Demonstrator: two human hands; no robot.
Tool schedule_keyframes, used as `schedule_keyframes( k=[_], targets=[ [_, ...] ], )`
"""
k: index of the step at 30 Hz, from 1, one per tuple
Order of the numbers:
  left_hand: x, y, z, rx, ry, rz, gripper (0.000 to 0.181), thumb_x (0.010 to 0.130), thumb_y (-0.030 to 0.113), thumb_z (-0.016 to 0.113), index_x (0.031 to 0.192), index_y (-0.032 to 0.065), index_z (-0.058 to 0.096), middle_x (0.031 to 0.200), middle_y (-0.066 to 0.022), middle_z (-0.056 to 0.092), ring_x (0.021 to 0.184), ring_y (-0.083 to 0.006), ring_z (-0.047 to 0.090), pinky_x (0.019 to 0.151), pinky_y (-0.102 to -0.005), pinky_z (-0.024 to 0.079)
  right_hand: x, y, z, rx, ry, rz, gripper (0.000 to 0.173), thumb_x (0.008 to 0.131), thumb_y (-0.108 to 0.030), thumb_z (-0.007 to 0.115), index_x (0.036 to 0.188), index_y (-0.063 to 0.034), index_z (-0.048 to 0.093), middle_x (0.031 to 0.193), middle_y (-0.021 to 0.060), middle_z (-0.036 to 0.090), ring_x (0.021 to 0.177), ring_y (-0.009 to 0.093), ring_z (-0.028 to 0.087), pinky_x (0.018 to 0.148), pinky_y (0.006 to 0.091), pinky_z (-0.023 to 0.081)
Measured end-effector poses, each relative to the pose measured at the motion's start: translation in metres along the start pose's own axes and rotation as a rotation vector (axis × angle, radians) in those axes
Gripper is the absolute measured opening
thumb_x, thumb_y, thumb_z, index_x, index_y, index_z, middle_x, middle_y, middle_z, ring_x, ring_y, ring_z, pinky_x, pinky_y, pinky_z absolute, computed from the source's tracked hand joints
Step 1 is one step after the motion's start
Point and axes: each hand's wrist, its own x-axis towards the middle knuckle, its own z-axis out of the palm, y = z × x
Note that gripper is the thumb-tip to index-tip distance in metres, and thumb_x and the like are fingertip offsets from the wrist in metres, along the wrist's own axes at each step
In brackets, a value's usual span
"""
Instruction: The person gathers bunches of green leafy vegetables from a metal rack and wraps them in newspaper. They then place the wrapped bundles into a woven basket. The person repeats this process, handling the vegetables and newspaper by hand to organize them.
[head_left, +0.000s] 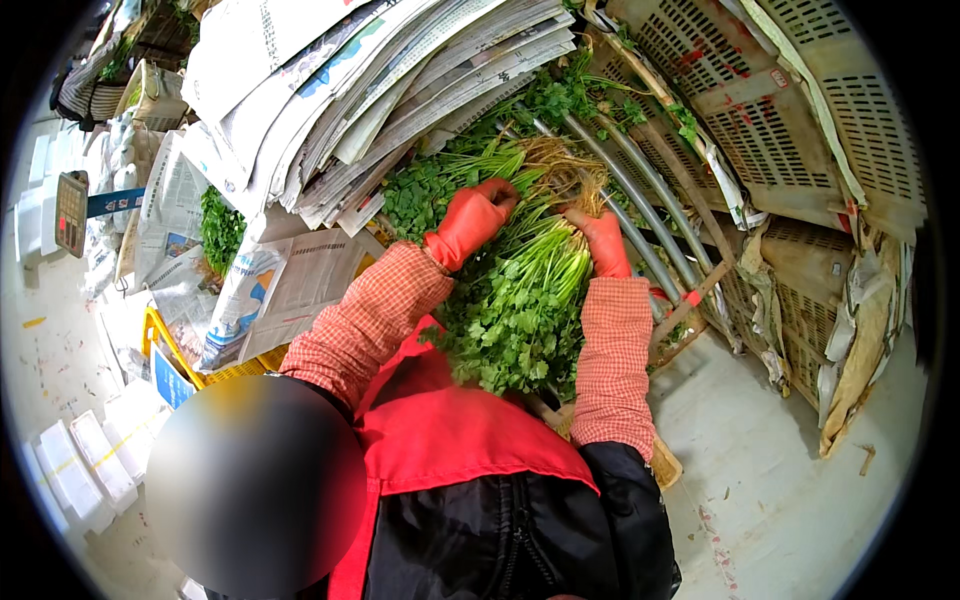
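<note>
A leafy bunch of fresh coriander (517, 315) hangs in front of my red apron, leaves towards me and roots away. My right hand (600, 236), in an orange-red rubber glove, grips its stems close to the root end. My left hand (476, 217), gloved alike, has its fingers curled against the pale stems on the other side; whether stems are pinched in them is hidden. Beyond both hands lie tangled brown roots (566, 161) and more loose coriander (412, 199). Checked sleeve covers reach down to both gloves.
A thick stack of newspapers (375, 90) rises at the far left. Metal tubes (637, 202) run along the right, beside upright slotted plastic crates (765, 127). A newspaper-lined yellow crate (244, 371), a scale display (72, 214) and white foam boxes (79, 469) are at left.
</note>
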Motion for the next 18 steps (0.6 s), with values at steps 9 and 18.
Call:
schedule_keyframes(
  k=[9, 18],
  targets=[
    [0.003, 0.002, -0.006, -0.140, -0.138, -0.075, 0.023, 0.088, 0.018, 0.055, 0.105, 0.0050, 0.062, 0.064, -0.0036, 0.059, 0.045, -0.0088, 0.051, 0.041, -0.0241, 0.041, 0.009, -0.025, 0.026, -0.081, -0.106, 0.126, 0.035, 0.076, -0.017, 0.071, 0.106, -0.0009, 0.062, 0.096, 0.0052, 0.064, 0.084, 0.016, 0.059, 0.076, 0.0290, 0.045],
    [0.008, 0.013, -0.023, -0.344, -0.119, -0.218, 0.023, 0.094, 0.020, 0.047, 0.106, 0.0091, 0.064, 0.056, -0.0032, 0.057, 0.037, -0.0085, 0.046, 0.035, -0.0229, 0.036, 0.005, -0.007, 0.021, -0.256, 0.129, -0.052, 0.029, 0.076, -0.020, 0.067, 0.096, 0.0019, 0.065, 0.081, 0.0058, 0.065, 0.071, 0.015, 0.057, 0.067, 0.0303, 0.045]
  ],
)
